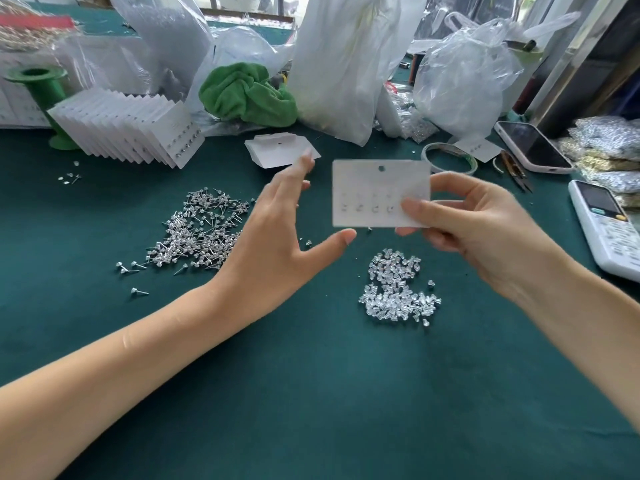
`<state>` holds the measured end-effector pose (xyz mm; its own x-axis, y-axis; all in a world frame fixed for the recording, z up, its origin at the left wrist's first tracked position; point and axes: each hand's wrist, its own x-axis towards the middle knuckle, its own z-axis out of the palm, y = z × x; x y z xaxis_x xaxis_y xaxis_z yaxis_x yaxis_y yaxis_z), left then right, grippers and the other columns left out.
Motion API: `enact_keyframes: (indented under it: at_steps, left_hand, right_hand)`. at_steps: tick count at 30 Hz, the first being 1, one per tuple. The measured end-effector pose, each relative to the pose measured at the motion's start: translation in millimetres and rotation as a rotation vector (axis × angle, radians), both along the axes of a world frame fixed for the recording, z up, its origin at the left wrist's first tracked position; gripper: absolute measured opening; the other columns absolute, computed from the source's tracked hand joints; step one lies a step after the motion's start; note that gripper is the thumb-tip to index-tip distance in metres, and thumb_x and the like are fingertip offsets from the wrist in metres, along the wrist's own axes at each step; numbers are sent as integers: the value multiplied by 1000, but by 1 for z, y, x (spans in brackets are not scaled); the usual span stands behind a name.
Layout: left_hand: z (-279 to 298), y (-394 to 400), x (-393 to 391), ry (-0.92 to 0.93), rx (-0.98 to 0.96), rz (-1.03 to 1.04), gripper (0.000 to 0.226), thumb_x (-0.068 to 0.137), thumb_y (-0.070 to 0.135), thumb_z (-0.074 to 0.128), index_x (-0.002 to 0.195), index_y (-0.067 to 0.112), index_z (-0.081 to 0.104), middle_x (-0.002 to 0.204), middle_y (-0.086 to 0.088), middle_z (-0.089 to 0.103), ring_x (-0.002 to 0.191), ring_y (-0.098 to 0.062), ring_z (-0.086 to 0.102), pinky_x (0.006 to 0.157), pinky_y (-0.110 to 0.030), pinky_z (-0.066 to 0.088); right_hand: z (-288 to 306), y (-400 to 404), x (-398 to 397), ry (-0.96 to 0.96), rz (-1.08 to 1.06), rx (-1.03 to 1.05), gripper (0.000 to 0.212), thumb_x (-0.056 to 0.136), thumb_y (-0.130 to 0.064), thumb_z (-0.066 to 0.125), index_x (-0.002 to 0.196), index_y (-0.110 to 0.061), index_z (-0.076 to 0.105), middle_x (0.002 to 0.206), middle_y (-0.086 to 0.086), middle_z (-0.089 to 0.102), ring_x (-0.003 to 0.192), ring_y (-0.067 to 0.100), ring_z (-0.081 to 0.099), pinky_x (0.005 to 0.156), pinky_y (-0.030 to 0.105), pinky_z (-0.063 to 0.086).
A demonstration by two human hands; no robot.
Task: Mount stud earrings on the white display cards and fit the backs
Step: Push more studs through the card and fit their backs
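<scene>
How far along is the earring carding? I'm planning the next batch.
Done: a fanned row of filled cards stands at the back left. In hand: the right hand pinches a card with about four studs showing; the left hand is open beside it. Left: large piles of studs and clear backs, plus blank cards.

2 hands, 1 held card, 2 phones, 1 green cloth.

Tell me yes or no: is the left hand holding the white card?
No: the right hand pinches the white card, while the left hand is spread open beside it, holding nothing.
</scene>
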<state>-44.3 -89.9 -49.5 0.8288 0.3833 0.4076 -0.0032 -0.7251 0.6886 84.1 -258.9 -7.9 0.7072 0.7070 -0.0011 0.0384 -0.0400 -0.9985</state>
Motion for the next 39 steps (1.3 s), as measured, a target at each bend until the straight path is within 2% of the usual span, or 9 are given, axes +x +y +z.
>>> enact_keyframes:
  at_steps: [2,4,8,13,17,22,33,37,39]
  left_hand:
    - [-2,-1,1,-6,18,18,73,79,44,66,141,21,35,126,12,49,111,3,44,96,-13,34]
    - [-2,-3,0,-31,102,-40,44,83,35,68,123,21,54,106,11,57,97,-2,50,91,-21,38]
    - [-4,-9,-1,22,226,-211,10,82,17,71,91,16,68,82,13,59,78,-3,54,81,-27,40]
    - [-2,-5,-2,44,88,-227,8,78,7,74,80,15,71,74,10,68,71,-3,60,70,-5,38]
    - [-2,-7,-3,63,152,-363,6,80,14,73,85,16,74,81,9,70,71,-5,62,79,-20,47]
    - [-1,-9,-4,63,207,-431,8,82,20,70,87,21,76,86,11,67,75,-4,61,80,-32,46]
    - [0,-11,-3,85,192,-403,7,81,15,73,87,17,75,86,6,65,77,-11,60,77,-30,49]
    - [-3,-11,0,82,168,-382,5,80,15,74,83,17,75,83,6,65,72,-12,61,70,-29,50]
    - [-3,-9,1,64,102,-329,5,79,12,74,81,17,75,80,6,66,70,-9,60,66,-18,46]
  right_hand:
    - [-2,-8,0,-57,-67,70,22,59,-32,77,78,-24,72,75,10,75,57,23,46,43,12,36]
    - [-9,-16,-4,-96,-102,113,14,62,-31,76,75,-28,73,76,9,75,65,29,45,45,14,36]
    - [-20,-19,-12,-142,-119,127,9,67,-27,73,75,-28,72,74,16,72,58,21,56,46,14,37]
    - [-22,-19,-12,-162,-157,182,7,71,-24,72,77,-28,70,73,8,74,63,32,51,47,15,37]
    - [-21,-20,-13,-136,-206,274,13,71,-25,71,82,-25,66,74,1,74,56,15,56,48,14,37]
    - [-25,-19,-16,-83,-192,289,9,71,-24,71,79,-29,70,78,2,75,60,15,59,48,15,37]
    - [-26,-17,-19,-72,-228,261,14,72,-23,70,86,-22,65,74,3,75,53,15,50,47,15,38]
    - [-27,-19,-22,-207,-256,252,13,81,-14,70,86,-24,63,72,-1,73,55,16,55,48,15,36]
    - [-30,-20,-25,-355,-276,260,20,84,-9,70,85,-27,62,74,-5,73,58,15,57,50,15,37]
